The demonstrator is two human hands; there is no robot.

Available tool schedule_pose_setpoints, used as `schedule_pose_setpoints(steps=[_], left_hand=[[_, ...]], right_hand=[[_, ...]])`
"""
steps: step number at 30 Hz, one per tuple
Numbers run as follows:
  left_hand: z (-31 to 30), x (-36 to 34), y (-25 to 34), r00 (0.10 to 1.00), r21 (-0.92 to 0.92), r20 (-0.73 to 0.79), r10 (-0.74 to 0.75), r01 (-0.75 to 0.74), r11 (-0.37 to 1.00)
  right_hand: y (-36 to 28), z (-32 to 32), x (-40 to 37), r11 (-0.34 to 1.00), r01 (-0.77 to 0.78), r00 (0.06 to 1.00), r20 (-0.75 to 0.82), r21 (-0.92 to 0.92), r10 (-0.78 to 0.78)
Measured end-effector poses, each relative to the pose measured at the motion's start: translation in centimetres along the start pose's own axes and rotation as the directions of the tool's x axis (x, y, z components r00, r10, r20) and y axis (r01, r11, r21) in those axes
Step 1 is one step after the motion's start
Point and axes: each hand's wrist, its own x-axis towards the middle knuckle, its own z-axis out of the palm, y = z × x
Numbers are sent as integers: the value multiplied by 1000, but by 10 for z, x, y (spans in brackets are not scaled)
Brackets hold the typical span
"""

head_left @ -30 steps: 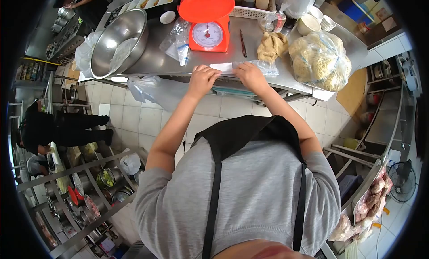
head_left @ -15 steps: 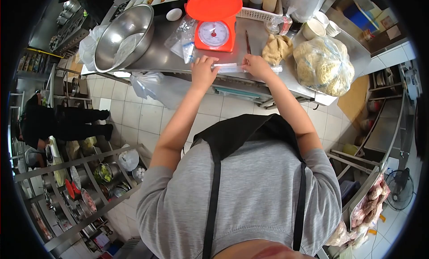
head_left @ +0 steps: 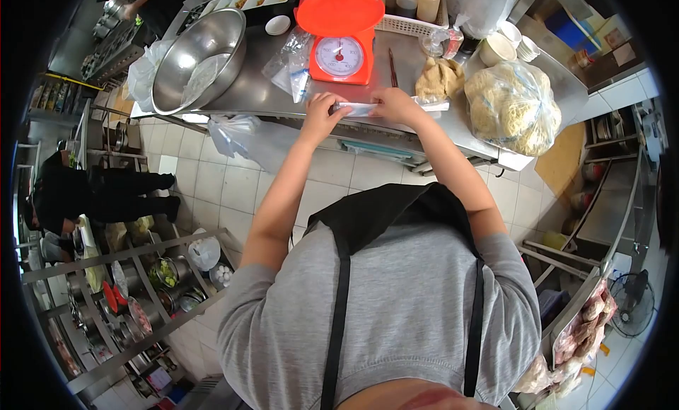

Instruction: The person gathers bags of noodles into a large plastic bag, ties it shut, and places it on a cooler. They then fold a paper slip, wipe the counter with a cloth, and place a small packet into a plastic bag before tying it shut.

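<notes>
A narrow, flattened clear plastic bag [head_left: 359, 109] lies along the front edge of the steel table [head_left: 262, 95]. My left hand [head_left: 324, 118] pinches its left end, fingers bent over it. Farther along, my right hand [head_left: 394, 106] grips the strip, with the white end [head_left: 433, 106] sticking out to the right. Just behind my hands stands a red scale [head_left: 341, 56] with a round dial and a red pan. Left of the scale are small plastic bags [head_left: 291, 70]; a dark thin utensil [head_left: 392, 68] and a tan cloth [head_left: 440, 79] lie to its right.
A large steel bowl [head_left: 199, 60] stands at the left of the table, a big bag of noodles [head_left: 513, 107] at the right. White bowls [head_left: 498, 48] and a bottle basket [head_left: 417, 24] are behind. A person [head_left: 92, 191] in black is by the left shelves.
My right hand has moved slightly left, closer to my left hand, along the plastic strip. At the upper left, another person's arm now shows over the stove.
</notes>
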Motion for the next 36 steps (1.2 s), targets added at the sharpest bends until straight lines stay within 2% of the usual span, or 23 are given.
schedule_pose_setpoints(steps=[1,2,4,5,7,8,12,15,17,18,19,21,22,24,26,27,28,29,31,32,33,35,36], left_hand=[[-7,0,3,970,-188,179,-163,196,963],[-11,-2,3,970,-189,173,-169,201,961],[-20,-5,3,987,-405,47,-154,160,900],[-33,-6,8,987,-402,31,-159,158,902],[-64,-11,19,987,-228,-136,-84,52,972],[-80,-15,22,987,-198,-132,-86,58,978],[-146,-47,24,979,-64,-174,-104,94,994],[-188,-77,22,967,-37,-199,-157,153,988],[-215,-96,21,958,4,-238,-162,168,986],[-229,-104,18,951,42,-270,-151,168,985],[-245,-115,14,949,50,-277,-152,172,984],[-276,-129,4,730,-312,-518,-446,324,893],[-285,-127,1,730,-308,-520,-442,322,895],[-294,-119,-5,597,-465,-663,-452,144,873],[-293,-107,-15,582,-518,-670,-461,78,852],[-291,-98,-21,566,-564,-678,-469,7,826],[-290,-90,-26,548,-582,-676,-492,11,813],[-291,-84,-34,557,-583,-677,-482,-6,812],[-291,-80,-49,560,-610,-660,-501,-11,792],[-292,-76,-56,564,-616,-657,-500,-18,788],[-295,-70,-63,534,-637,-675,-508,-74,768],[-303,-66,-75,513,-656,-681,-522,-112,746],[-308,-63,-81,514,-665,-686,-515,-153,731]], right_hand=[[-7,-11,-3,991,-52,996,80,120,43],[-10,-16,-5,992,-47,996,86,117,37],[-17,-28,-7,982,92,995,15,164,-96],[-25,-40,-8,981,107,994,20,159,-112],[-41,-61,-13,949,-57,987,163,311,6],[-42,-64,-15,910,-12,989,138,414,-50],[-60,-85,-19,921,31,982,160,387,-101],[-75,-85,-12,869,29,987,123,494,-102],[-89,-82,-4,869,55,994,55,491,-94],[-93,-78,2,852,63,998,-25,520,-59],[-100,-76,11,895,81,983,-184,439,1],[-117,-79,34,807,34,941,-290,589,173],[-128,-72,49,806,38,941,-293,591,170],[-157,-49,86,694,278,935,-353,664,-37],[-171,-15,129,732,271,947,-308,624,-88],[-171,3,148,795,305,913,-397,524,-89],[-170,17,168,850,328,869,-485,412,-100],[-165,24,191,854,333,860,-500,399,-101],[-154,33,221,954,296,602,-784,42,-152],[-148,31,229,966,254,566,-801,-54,-193],[-141,28,241,965,253,558,-806,-64,-199],[-118,42,258,971,223,560,-827,85,-55],[-105,44,259,995,94,613,-789,14,-47]])
